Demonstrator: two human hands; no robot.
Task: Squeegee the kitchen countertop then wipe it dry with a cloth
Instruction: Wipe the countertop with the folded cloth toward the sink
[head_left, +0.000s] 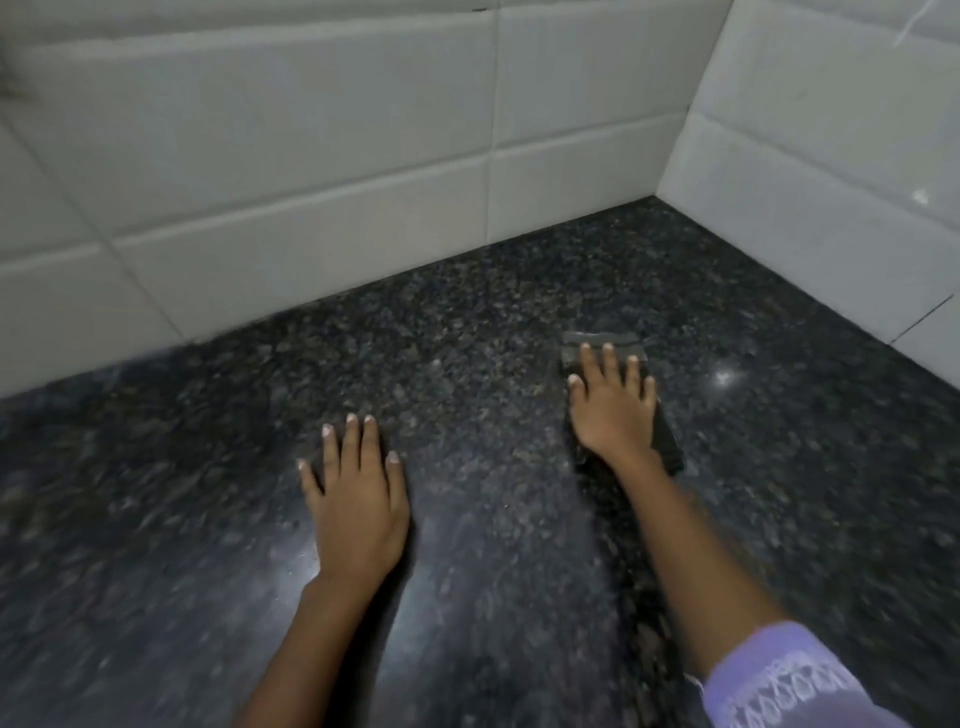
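Counter (467, 322): dark speckled stone, glossy, with bright light reflections near the right side and in the lower middle. It fills the lower part of the view and ends in an inner corner at upper right.
Cloth (602, 345): dark grey, folded flat, lying on the counter right of centre and near the right-hand wall. Its far edge shows beyond the fingertips; a darker strip of it shows along the right side of the hand, towards the wrist. The remainder is covered.
Right hand (613, 410): palm down on the cloth, fingers extended and slightly spread, pressing flat. It does not curl around the cloth; contact is from above only.
Left hand (353, 504): palm down directly on the bare counter, fingers extended and slightly spread, holding nothing. It is well apart from the cloth, nearer the camera and to the left.
Back wall (311, 156): pale rectangular tiles with visible grout lines, meeting the counter along a diagonal line from lower left to upper right.
Right wall (831, 182): the same pale tiles, meeting the back wall at the corner beyond the cloth.
Sleeve (795, 680): light purple with a white pattern, on the right forearm at the lower right edge.
Obstructions: the counter surface between the hands and both walls carries no other objects. The right hand hides most of the cloth.
Image quality: motion blur across the counter, strongest at left; wetness of the surface cannot be determined.
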